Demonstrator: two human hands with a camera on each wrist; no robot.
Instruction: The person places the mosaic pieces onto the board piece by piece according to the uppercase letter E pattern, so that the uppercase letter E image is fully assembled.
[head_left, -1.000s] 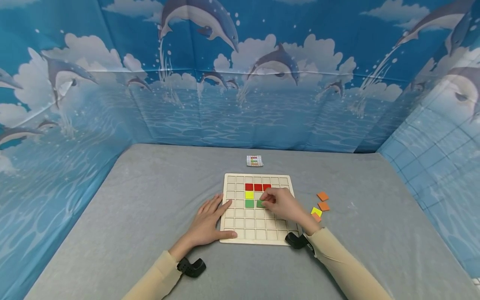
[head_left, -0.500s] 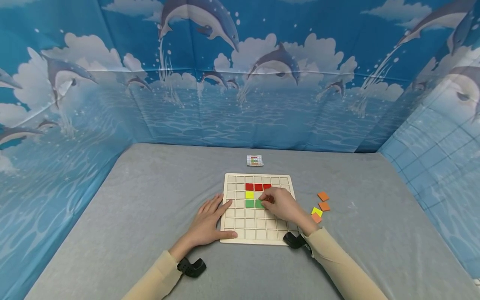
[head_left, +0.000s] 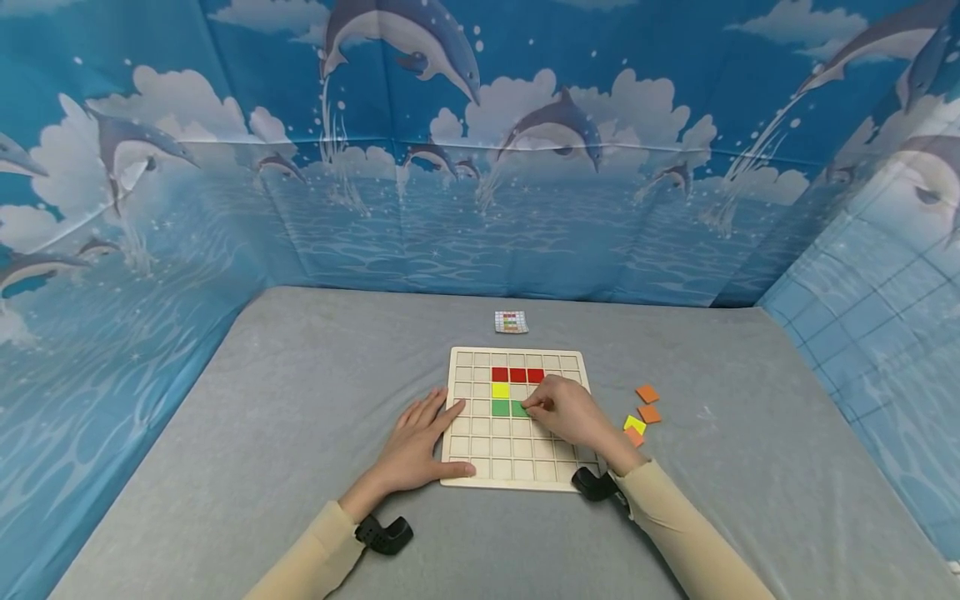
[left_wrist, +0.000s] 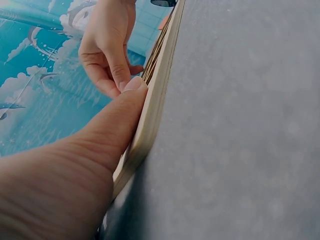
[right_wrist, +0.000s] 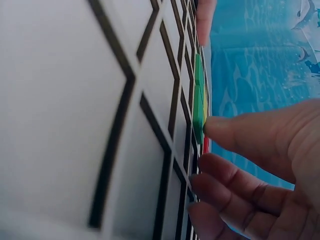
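Note:
A wooden grid board (head_left: 491,473) lies on the table, bearing three red tiles (head_left: 517,376), a yellow tile (head_left: 500,390) and a green tile (head_left: 500,408). Directly right of that green one is a second green tile (head_left: 517,409), whose right edge my right hand (head_left: 573,412) pinches between thumb and fingertips. In the right wrist view my thumb (right_wrist: 245,127) touches this tile (right_wrist: 198,112), which lies about level with its neighbour; the other fingers curl below. My left hand (head_left: 412,446) rests spread along the board's left side, thumb (left_wrist: 117,122) on the front edge.
Loose orange tiles (head_left: 648,394) and a yellow tile (head_left: 635,424) lie right of the board, one orange tile overlapping the yellow. A small card (head_left: 512,322) with a coloured grid pattern sits behind the board. A dolphin-print curtain (head_left: 450,233) surrounds the grey table.
The second green tile has slid left against the first green tile and lies in the grid. My right fingertips have shifted slightly to its right edge. The left hand stays put.

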